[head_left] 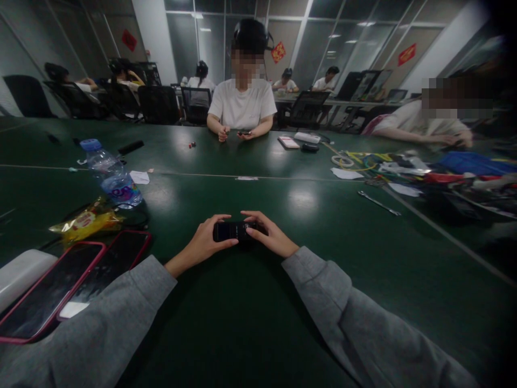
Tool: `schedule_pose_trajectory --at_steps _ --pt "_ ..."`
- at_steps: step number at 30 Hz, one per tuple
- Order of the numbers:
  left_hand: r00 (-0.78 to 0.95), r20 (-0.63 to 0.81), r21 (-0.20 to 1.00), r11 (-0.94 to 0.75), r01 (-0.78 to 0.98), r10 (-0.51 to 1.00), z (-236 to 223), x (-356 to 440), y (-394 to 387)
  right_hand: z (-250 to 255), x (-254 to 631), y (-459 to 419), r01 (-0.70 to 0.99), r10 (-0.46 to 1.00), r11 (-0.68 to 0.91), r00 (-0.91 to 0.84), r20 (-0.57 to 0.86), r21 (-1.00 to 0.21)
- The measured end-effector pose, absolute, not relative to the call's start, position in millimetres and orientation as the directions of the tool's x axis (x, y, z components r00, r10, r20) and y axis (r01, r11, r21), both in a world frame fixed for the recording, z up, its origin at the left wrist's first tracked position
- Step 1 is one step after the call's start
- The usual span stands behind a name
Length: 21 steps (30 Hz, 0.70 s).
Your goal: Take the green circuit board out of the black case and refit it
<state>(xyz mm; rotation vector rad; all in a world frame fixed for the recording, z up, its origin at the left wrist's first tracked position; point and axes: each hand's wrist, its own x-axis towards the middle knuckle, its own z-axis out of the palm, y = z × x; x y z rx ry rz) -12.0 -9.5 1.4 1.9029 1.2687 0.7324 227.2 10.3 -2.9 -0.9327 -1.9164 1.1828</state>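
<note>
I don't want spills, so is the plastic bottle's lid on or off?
On: the blue cap sits over the neck of the clear plastic bottle.

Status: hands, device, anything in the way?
Left hand grips left end of black device. Right hand holds right end. Bottle off left, wrench off right, neither touching hands.

One head cam from what I can see, wide view, looking forward and down past the wearer's sleeves across the table. Left hand and right hand close, mid-frame; person opposite farther; glass wall farthest.
</note>
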Motion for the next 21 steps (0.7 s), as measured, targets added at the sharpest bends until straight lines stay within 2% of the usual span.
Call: schedule_pose_trajectory --at_steps 10,21 --pt "0.397 0.128 0.807 -0.328 0.491 0.909 0.6 -10.0 -9.0 -5.2 229.2 13.4 0.136 0.853 0.253 -0.499 0.154 -0.958" --pt "0.321 0.117 0.871 -0.252 0.421 0.94 1.6 -9.1 -9.3 -6.3 231.9 15.6 -0.027 0.903 0.091 -0.42 0.094 -0.995"
